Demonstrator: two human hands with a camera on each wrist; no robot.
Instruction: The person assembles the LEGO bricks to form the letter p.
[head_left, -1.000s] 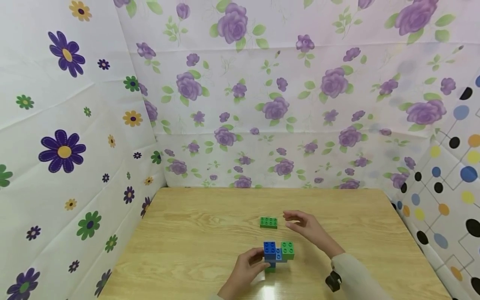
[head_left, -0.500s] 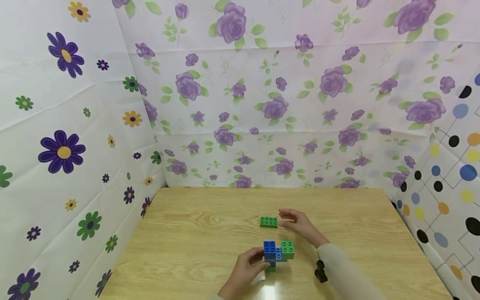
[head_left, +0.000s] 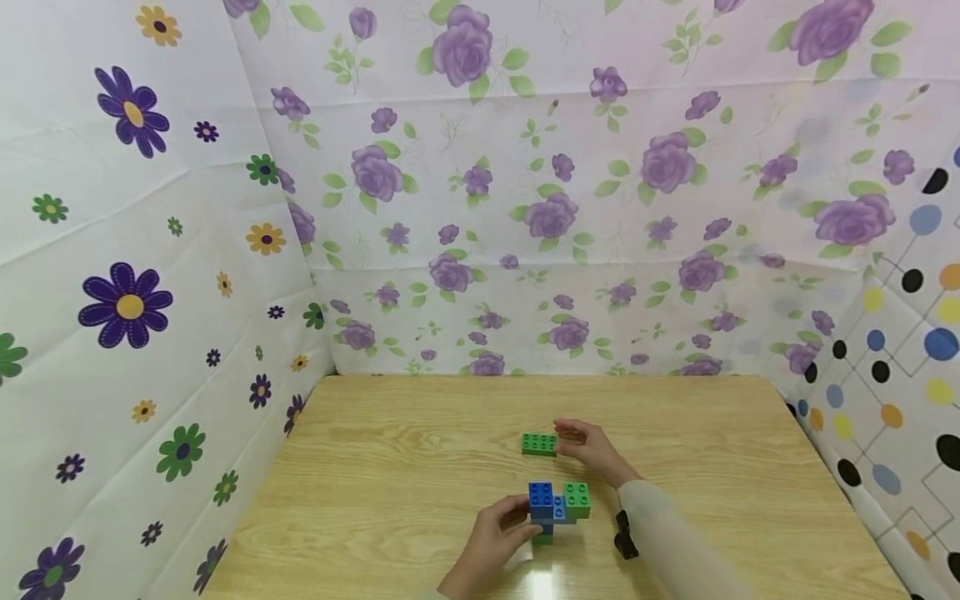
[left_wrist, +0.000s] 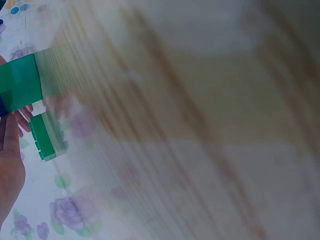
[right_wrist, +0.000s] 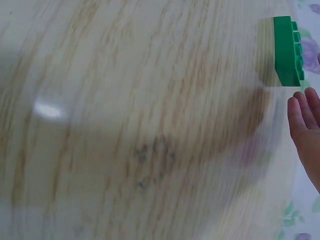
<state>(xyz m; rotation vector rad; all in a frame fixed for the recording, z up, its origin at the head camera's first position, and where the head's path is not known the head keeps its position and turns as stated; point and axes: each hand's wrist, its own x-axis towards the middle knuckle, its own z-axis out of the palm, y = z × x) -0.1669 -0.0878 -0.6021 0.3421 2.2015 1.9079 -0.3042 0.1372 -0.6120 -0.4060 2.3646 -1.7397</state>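
Observation:
My left hand (head_left: pixel 491 537) grips the lower left side of a small assembly of toy building bricks. That assembly has a dark blue brick (head_left: pixel 540 500) and a light green brick (head_left: pixel 577 500) on top, a lighter blue brick (head_left: pixel 558 508) between them, and a green brick (head_left: pixel 542 539) at the bottom. Farther back on the table lies a loose green brick (head_left: pixel 539 444) with two rows of studs. My right hand (head_left: pixel 592 450) is at its right end, fingers extended; in the right wrist view, a small gap separates the fingertips (right_wrist: pixel 296 105) from this brick (right_wrist: pixel 286 52).
The wood-grain table (head_left: pixel 375 483) has a floral cloth wall (head_left: pixel 510 208) behind it. Patterned cloths stand at its left (head_left: pixel 187 333) and right (head_left: pixel 892 417) sides. A black wrist device (head_left: pixel 625 535) shows by the right sleeve (head_left: pixel 667 533).
My right hand has moved left, up to the end of the loose green brick. The left hand and the brick assembly have stayed in place.

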